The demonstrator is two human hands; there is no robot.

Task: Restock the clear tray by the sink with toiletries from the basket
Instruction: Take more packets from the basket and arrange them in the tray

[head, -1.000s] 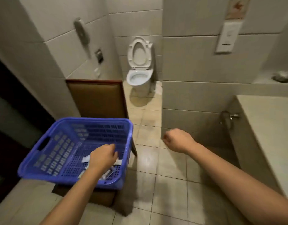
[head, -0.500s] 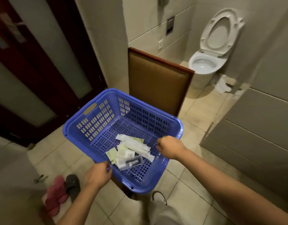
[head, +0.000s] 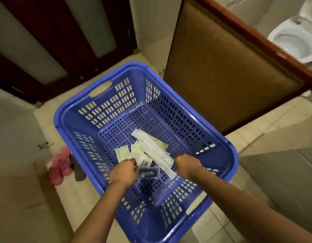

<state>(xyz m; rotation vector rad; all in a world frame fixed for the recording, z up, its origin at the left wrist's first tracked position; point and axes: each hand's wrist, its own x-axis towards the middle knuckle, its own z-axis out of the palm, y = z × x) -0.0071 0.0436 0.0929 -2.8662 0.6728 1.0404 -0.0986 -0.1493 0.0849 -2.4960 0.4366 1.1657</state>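
Looking down through the head view, the only one I have, I record the basket (head: 92, 116) directly below me. The toiletries lie loose in a small heap on its perforated bottom. Long white packets (head: 157, 151) cross flatter pale ones, and one dark sachet (head: 150, 171) sits at the near edge of the heap. The left hand (head: 124, 174) is down inside the basket with its fingers curled and its fingertips right at the sachet's left edge. The sachet is blurred, so I cannot tell whether it is pinched or only touched. The right hand (head: 186, 165) is a closed fist just over the near end of the long packets, with nothing visible in it, though its underside is hidden. The tray and the sink are not in view, so no restocking can be confirmed. Outside the basket I note pink slippers (head: 60, 163) to its left, a padded chair (head: 230, 71) behind it, a toilet (head: 292, 41) at upper right and a dark door (head: 46, 41) at upper left. Assessment: the items look light, thin and flexible, their wrappers are probably slick, and flat pieces may resist lifting off the mesh. I judge the safest hold to be a pinch across the short edge of a sachet, or around the middle of a long packet. Scooping several at once risks some sliding out.
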